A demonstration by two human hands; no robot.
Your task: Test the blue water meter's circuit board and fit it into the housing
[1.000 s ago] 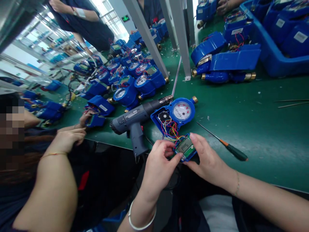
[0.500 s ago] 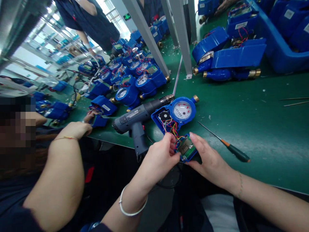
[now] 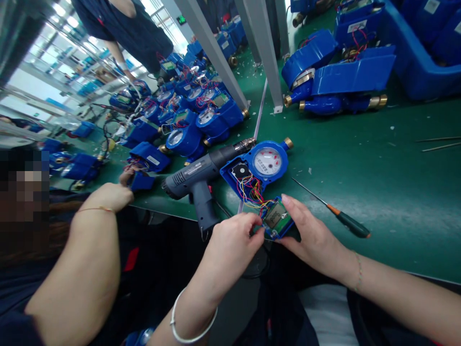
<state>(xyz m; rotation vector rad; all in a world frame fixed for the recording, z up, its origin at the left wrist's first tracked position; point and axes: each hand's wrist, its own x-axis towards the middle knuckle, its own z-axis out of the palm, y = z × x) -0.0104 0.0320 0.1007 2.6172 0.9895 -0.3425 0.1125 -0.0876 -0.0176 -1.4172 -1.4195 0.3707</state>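
Between thumb and fingers, my right hand holds a small blue-edged circuit board with a display near the table's front edge. At the board's left side, my left hand is closed in a pinch; what lies between its fingertips is too small to make out. Coloured wires run from the board to an open blue housing, joined to a round-dial water meter. A grey heat gun lies left of the meter. To the right rests a screwdriver with a green and orange handle.
Many blue meters crowd the table at the back left, near metal posts. More blue meters and a blue bin stand at the back right. A person's arm is at the left; another person stands behind.
My left hand has shifted slightly down and left, off the wires, to the board's left edge. More of the wires shows. The whole view has shifted a little.
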